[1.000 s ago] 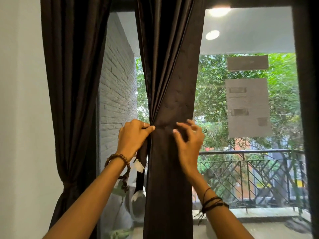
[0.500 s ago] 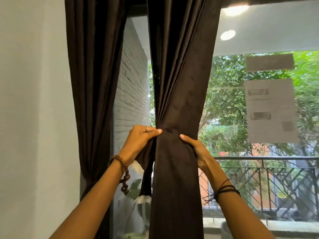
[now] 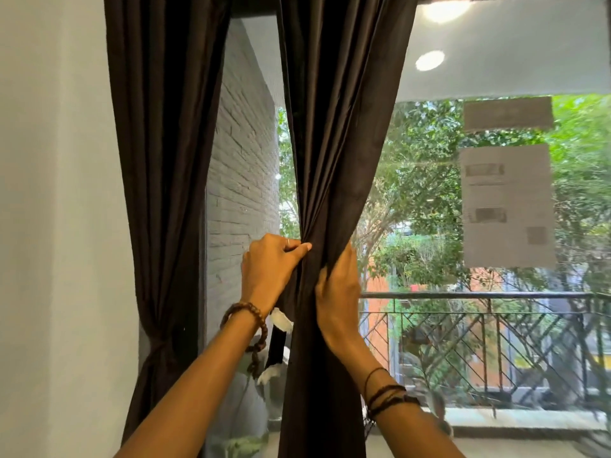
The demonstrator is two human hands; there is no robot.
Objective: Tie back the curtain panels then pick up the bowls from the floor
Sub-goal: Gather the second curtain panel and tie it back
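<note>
A dark brown curtain panel (image 3: 334, 153) hangs in the middle of the window, bunched at waist height. My left hand (image 3: 271, 269) pinches its left edge together. My right hand (image 3: 337, 289) wraps around the gathered cloth from the right, close against the left hand. A dark tie strip with white ends (image 3: 276, 345) dangles below my left hand. A second curtain panel (image 3: 165, 160) hangs at the left beside the wall, cinched low by a tie (image 3: 162, 342). No bowls are in view.
A white wall (image 3: 56, 226) stands at the left. Behind the glass are a grey brick wall (image 3: 244, 180), a metal balcony railing (image 3: 479, 345) and trees. Paper sheets (image 3: 506, 203) are stuck on the glass at the right.
My right hand moved from open beside the middle curtain to closed around it, narrowing the bunch. My left hand kept its pinch. The view shifted slightly right.
</note>
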